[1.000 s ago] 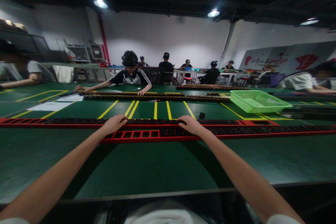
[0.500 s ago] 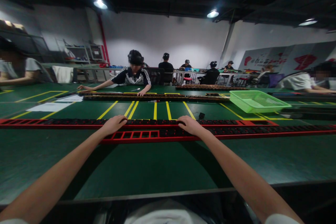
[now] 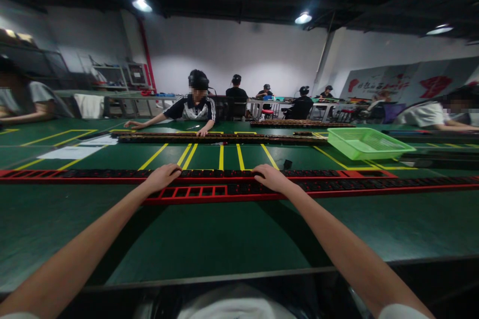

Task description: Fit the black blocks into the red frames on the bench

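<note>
Two long, narrow red frames lie side by side across the green table. The far red frame [image 3: 217, 180] is filled for most of its length with small black square pieces. My left hand [image 3: 163, 177] is closed over this far frame, fingers curled round its back edge. Further right, my right hand [image 3: 270, 178] grips the same frame in a like way. The fingertips of both hands are partly hidden. Closer to me, the near red frame [image 3: 187, 201] has bare square openings at its left and black pieces further right.
A small black piece [image 3: 287, 164] lies beyond my right hand. A green basket [image 3: 368, 152] stands at the back right. Dark long strips [image 3: 224, 138] lie across the table before a co-worker [image 3: 196, 104]. White papers [image 3: 71, 152] are at the left.
My two hands and both red frames stay in place. Across the table, the co-worker's head has lifted slightly and the outstretched hand has drawn inward.
</note>
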`<state>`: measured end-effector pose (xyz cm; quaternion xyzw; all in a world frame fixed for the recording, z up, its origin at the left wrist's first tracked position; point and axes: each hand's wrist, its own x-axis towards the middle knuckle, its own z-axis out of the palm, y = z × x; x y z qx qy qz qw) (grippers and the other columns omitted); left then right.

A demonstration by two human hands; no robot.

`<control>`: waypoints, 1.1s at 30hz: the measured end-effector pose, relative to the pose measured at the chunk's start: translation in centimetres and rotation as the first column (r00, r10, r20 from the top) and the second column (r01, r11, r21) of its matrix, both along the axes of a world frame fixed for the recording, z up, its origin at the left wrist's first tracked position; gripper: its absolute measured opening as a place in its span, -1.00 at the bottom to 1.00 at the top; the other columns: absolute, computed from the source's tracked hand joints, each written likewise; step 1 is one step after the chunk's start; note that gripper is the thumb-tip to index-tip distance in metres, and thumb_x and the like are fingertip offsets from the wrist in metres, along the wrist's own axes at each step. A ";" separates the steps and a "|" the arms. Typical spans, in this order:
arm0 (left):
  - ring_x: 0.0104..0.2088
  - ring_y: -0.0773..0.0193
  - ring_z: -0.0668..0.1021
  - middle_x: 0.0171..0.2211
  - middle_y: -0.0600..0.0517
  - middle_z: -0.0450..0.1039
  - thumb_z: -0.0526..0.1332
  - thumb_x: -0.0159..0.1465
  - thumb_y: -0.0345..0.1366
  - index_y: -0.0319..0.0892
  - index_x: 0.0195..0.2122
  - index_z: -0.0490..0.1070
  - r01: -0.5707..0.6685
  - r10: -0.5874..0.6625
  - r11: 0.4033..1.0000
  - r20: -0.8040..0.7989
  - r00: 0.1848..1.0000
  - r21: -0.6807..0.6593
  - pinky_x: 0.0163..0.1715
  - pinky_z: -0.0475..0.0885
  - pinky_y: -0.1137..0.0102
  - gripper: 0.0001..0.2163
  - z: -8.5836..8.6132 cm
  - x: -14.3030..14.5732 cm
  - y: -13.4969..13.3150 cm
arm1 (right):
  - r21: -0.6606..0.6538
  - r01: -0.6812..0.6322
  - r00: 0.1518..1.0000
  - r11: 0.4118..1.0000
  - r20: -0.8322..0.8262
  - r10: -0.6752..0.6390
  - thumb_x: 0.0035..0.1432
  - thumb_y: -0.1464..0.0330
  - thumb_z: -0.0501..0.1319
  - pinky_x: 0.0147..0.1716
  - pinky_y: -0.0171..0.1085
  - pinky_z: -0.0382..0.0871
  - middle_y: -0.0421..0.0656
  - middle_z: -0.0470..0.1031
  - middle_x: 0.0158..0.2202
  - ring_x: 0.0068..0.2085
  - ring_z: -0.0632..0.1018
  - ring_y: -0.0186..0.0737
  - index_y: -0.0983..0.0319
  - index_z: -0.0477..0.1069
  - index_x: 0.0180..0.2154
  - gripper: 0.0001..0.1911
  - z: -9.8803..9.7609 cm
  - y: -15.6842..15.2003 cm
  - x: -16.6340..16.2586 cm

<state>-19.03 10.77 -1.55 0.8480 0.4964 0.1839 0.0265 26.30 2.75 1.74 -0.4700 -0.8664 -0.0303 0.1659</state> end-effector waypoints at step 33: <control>-0.06 0.01 0.55 -0.08 -0.12 0.55 -0.06 0.34 0.00 -0.14 -0.11 0.47 -0.004 0.004 1.000 0.030 1.000 0.011 -0.02 0.42 0.18 -0.57 -0.2 0.0 0.0 | -0.003 -0.003 1.000 1.000 -0.014 0.002 0.31 0.34 0.16 0.10 -0.10 0.35 -0.03 0.57 0.01 0.05 0.51 -0.04 0.23 0.52 0.02 -0.70 -0.6 0.4 0.4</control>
